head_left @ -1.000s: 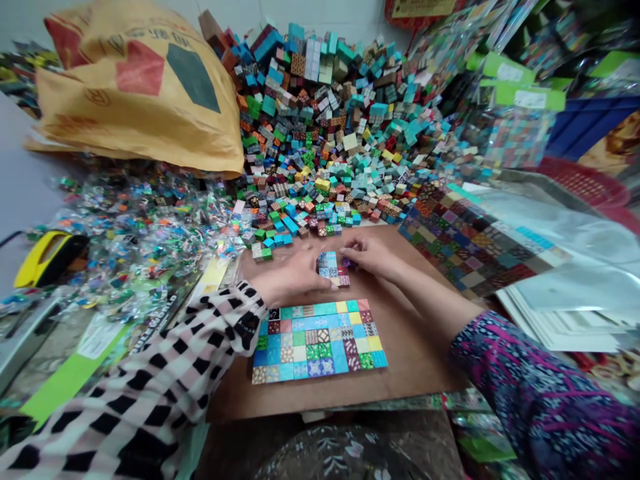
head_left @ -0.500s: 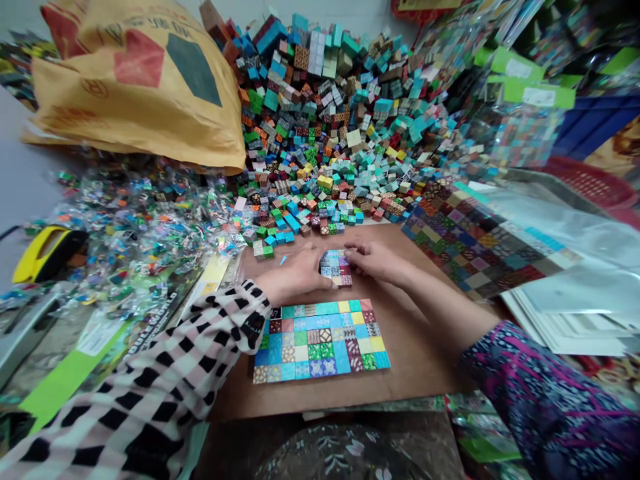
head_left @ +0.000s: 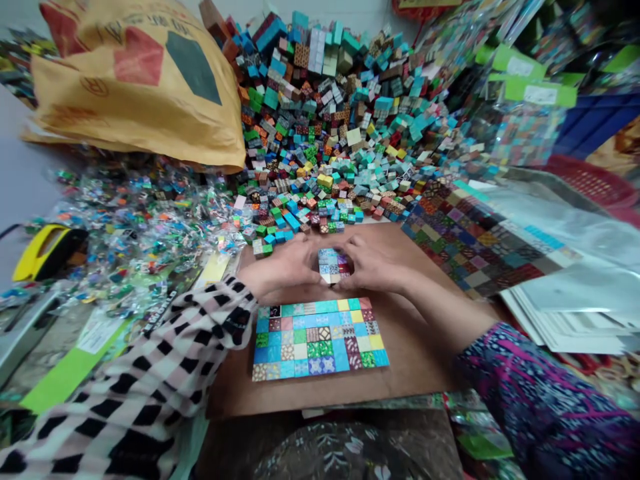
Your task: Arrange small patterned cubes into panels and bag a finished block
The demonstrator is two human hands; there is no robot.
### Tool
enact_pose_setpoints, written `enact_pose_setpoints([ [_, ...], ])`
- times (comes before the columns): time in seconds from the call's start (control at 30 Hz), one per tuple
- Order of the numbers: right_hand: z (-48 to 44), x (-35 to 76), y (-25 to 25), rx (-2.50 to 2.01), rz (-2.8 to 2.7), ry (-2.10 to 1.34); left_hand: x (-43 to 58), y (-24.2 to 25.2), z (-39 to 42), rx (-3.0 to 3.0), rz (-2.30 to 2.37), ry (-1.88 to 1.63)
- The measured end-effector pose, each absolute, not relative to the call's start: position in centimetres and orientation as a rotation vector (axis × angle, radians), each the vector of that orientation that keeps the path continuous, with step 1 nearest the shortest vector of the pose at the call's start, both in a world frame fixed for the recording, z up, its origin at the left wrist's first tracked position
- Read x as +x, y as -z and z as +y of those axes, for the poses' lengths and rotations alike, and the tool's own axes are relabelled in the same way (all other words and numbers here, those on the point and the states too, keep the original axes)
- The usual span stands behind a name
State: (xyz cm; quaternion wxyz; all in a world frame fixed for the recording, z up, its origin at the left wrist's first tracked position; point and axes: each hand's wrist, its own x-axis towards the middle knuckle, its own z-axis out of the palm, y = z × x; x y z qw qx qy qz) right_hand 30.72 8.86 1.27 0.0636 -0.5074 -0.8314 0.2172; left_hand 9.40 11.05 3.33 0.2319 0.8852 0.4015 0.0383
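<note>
A small cluster of coloured cubes (head_left: pixel 331 263) sits on the brown board (head_left: pixel 415 360) just beyond a flat rectangle of patterned cubes (head_left: pixel 318 338). My left hand (head_left: pixel 283 267) presses against the cluster's left side, fingers curled round it. My right hand (head_left: pixel 373 261) closes on its right side, so both hands squeeze the cluster together. A checked sleeve covers my left arm and a purple patterned sleeve my right.
A big heap of loose coloured cubes (head_left: pixel 330 127) rises behind the board. A tan sack (head_left: pixel 135 87) lies at the back left over small bagged cubes (head_left: pixel 135 227). A finished cube sheet (head_left: pixel 465 237) and plastic sleeves (head_left: pixel 565 267) lie to the right; a yellow tool (head_left: pixel 43 250) sits far left.
Both hands have drawn closer round the small cluster, the right hand sliding left onto its side. The flat rectangle has not moved.
</note>
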Motion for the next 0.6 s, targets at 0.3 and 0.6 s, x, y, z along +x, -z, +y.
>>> enact_pose_setpoints([
  [0.3, 8.8, 32.1, 0.4, -1.529, -2.582, -0.494, 4.3, -3.8, 11.5, 2.337, 1.471, 0.025],
  [0.6, 9.1, 30.7, -0.3, -1.473, -2.664, -0.251, 5.5, -1.0, 10.0, 2.294, 1.513, -0.147],
])
